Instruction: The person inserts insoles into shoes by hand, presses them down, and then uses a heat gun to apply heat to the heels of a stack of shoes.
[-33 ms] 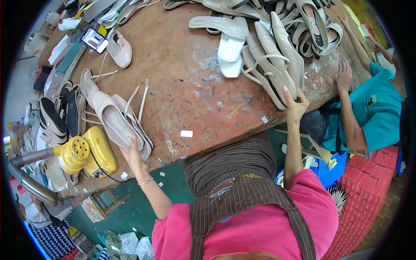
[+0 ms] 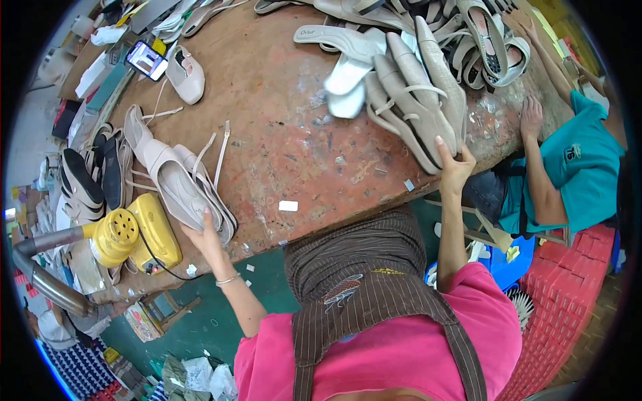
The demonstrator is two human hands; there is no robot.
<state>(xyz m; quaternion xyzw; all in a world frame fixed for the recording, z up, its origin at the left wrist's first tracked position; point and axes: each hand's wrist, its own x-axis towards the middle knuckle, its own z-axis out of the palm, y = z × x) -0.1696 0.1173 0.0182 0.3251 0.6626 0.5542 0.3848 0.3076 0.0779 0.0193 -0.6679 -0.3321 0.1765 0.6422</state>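
Observation:
My left hand [image 2: 206, 234] is closed on the near end of a beige flat shoe [image 2: 175, 180], its thumb on the insole. That shoe lies against another strappy one at the left front of the table. At the right, my right hand [image 2: 455, 164] grips the near ends of a cluster of beige pointed flat shoes [image 2: 418, 110], thumb on top, fingers partly hidden beneath. The shoes lie side by side with their pointed ends away from me. Beside their far ends are white insoles [image 2: 348, 79], blurred, and a pale printed insole [image 2: 338, 39].
More shoes [image 2: 485, 40] are heaped at the back right, near a co-worker's hand [image 2: 531, 117]. A yellow machine [image 2: 152, 234] with a metal duct stands at the left edge. Beyond it are dark sandals [image 2: 83, 180], a phone [image 2: 147, 61] and a single beige shoe [image 2: 184, 75].
The far ends of the shoes under my right hand have shifted slightly left. The white insoles beside them have slid left too. My left hand has barely moved.

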